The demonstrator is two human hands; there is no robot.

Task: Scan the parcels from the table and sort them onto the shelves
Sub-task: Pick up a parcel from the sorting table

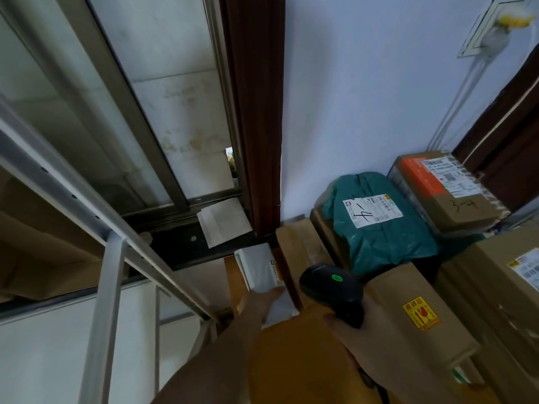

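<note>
My left hand reaches forward and grips a white plastic mailer parcel, thumb on top. The parcel lies tilted by the dark window post. My right hand holds a black barcode scanner with its green light lit, just right of the white parcel. A teal bag parcel marked "1-4" lies behind the scanner. Beside the teal bag stands a cardboard box with an orange label, marked "3-4". Under my right hand sits a brown box with a yellow fragile sticker.
A grey metal shelf frame runs along the left, with cardboard on its upper level. A white envelope rests on the window sill. A long brown box leans against the wall, and another labelled box fills the right edge.
</note>
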